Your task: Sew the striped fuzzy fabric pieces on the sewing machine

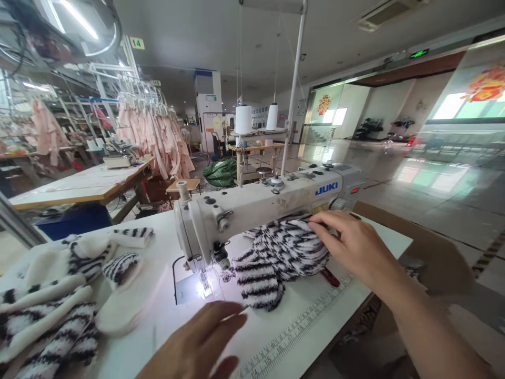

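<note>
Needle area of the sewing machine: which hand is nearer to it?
Left. The left hand lies flat on the table just below the needle area; the right hand rests on the striped fleece pile, farther right.

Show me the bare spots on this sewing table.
Bare tabletop lies between the left hand and the printed ruler, and behind the sewing machine toward the far edge. Crowded: striped fabric under the machine arm beneath the right hand, and fleece pieces at left.

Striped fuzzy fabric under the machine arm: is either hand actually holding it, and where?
Neither hand closes a grip. The right hand lies flat on top of the striped fabric; the left hand rests open on the table.
</note>
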The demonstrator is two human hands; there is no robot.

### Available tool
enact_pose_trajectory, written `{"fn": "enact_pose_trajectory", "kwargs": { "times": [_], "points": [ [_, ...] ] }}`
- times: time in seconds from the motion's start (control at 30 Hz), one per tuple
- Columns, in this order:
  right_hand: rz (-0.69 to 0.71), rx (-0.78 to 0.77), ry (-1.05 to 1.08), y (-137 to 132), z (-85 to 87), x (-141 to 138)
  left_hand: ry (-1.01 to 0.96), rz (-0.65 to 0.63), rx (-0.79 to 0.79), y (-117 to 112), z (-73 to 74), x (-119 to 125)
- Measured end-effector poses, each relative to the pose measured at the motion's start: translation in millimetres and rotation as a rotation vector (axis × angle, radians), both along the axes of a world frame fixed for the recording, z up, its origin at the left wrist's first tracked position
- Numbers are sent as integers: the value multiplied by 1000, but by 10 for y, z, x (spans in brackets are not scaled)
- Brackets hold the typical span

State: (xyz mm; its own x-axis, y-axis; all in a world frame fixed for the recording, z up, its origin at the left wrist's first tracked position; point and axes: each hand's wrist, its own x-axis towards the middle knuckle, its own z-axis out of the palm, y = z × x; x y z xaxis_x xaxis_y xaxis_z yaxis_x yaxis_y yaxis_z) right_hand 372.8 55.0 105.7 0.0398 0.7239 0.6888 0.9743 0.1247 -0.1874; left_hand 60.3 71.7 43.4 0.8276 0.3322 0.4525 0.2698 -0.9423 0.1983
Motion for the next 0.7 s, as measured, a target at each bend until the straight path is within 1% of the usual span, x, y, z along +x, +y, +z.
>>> {"fn": "enact_pose_trajectory", "kwargs": {
  "times": [0.03,0.1,0.17,0.2,0.27,0.3,0.37,0.43,0.47,0.53,0.6,0.63,0.67,0.7],
  "points": [
    [-11,18,31,-22,15,-21,-12,-34,46,-18,78,163],
    [-39,74,95,-48,48,-55,-45,-62,87,-9,211,534],
    [-51,124,147,-35,77,-69,-109,-105,91,57,286,917],
    [-48,139,168,-17,91,-70,-147,-114,102,105,297,1094],
    [-39,163,204,22,124,-62,-178,-77,110,211,271,1388],
    [-43,184,227,35,146,-55,-174,-50,107,262,240,1498],
    [-83,269,290,39,214,-34,-158,-14,94,349,169,1642],
    [-143,371,364,17,314,-6,-156,-15,81,402,119,1696],
    [-162,399,396,1,373,9,-160,-23,77,411,113,1694],
    [-145,376,442,-31,498,35,-168,-50,76,384,147,1634],
    [-77,291,472,-69,610,38,-196,-97,37,294,227,1489],
    [-36,244,481,-94,655,22,-219,-118,-24,229,272,1384],
    [5,196,483,-127,690,-12,-242,-137,-132,154,312,1259],
    [41,150,487,-169,712,-66,-252,-145,-301,76,340,1120]
  ]
}}
